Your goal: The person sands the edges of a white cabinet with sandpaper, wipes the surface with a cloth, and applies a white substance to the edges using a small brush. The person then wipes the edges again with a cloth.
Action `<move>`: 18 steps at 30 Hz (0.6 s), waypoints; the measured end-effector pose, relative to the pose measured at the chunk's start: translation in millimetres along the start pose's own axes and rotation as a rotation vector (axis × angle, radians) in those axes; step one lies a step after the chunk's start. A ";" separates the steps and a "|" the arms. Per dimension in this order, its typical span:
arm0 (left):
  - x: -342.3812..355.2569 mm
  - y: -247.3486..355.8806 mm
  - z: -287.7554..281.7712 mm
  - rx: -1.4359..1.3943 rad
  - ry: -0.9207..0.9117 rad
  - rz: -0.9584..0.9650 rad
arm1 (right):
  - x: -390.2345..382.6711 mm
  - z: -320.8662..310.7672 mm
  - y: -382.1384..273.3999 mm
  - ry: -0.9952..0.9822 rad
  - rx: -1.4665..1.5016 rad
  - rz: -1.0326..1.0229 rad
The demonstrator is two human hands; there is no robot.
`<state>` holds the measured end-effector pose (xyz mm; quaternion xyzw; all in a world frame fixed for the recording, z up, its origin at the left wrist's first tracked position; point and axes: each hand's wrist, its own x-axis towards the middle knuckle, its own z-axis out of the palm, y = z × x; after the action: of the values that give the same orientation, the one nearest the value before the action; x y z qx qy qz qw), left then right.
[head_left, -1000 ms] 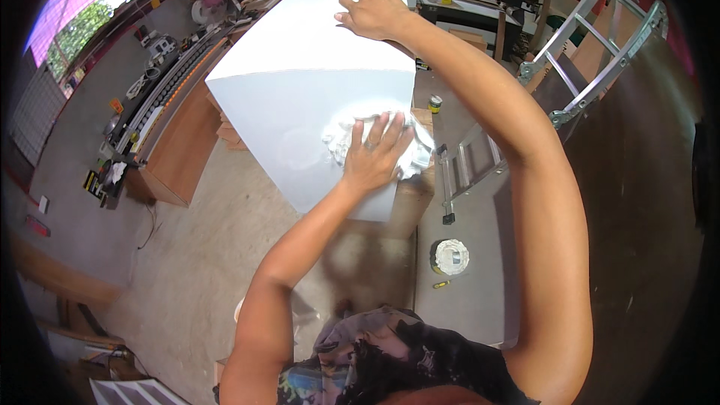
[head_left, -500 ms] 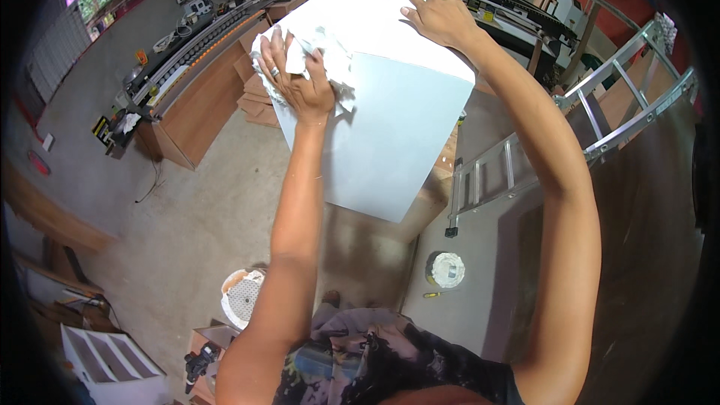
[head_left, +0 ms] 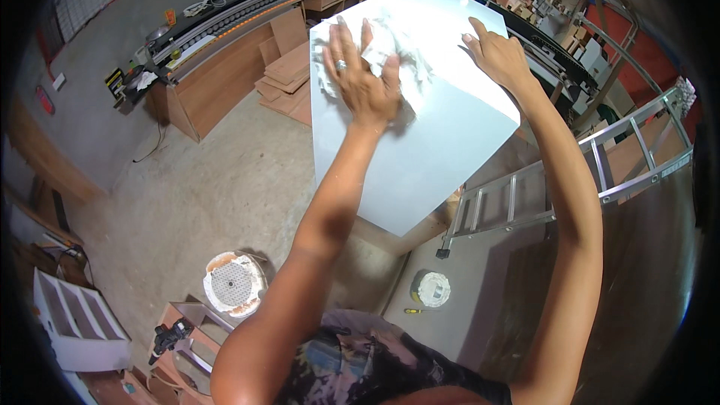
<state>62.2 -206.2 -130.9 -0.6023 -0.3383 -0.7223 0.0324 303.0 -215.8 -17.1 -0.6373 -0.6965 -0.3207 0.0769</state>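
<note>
A large white box-like cabinet (head_left: 420, 154) stands in front of me, its smooth top and near face bright with light. My left hand (head_left: 365, 88), a ring on one finger, presses a crumpled white cloth (head_left: 409, 67) onto it near the left edge. Some of the cloth bunches up between thumb and fingers; the rest is spread under the palm. At the right edge of the top, my right hand (head_left: 498, 54) rests with thumb and forefinger apart and no object in it. Its other fingers are partly hidden.
An aluminium ladder (head_left: 510, 202) leans at the right. On the floor are a white tub (head_left: 433, 289), a yellow-handled tool (head_left: 412, 311) and a round perforated white-rimmed piece (head_left: 231, 285). A black drill (head_left: 171, 339) lies lower left. Stacked wooden boards (head_left: 289, 75) and a cluttered bench (head_left: 225, 26) stand left.
The view has swung, so the cabinet sits further right. My left hand and the cloth have slid inward from the cabinet's left edge. My right hand stays at the right edge.
</note>
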 end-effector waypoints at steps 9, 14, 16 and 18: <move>-28.5 -13.3 9.5 0.070 -0.004 -0.041 | 6.5 0.4 -1.4 -0.018 0.004 -0.036; -15.4 -18.8 -0.9 0.038 0.023 -0.085 | 4.7 -7.6 -7.8 -0.056 -0.022 -0.015; -43.7 -17.8 -8.1 0.012 0.005 -0.152 | 6.4 -6.1 -8.0 -0.048 -0.015 -0.024; -40.2 -25.8 -3.2 0.057 0.031 -0.090 | 5.8 -6.1 -6.3 -0.036 -0.011 -0.023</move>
<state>58.8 -202.5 -178.6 -0.5740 -0.3848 -0.7224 0.0224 294.2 -214.1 -11.5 -0.6353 -0.7033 -0.3138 0.0571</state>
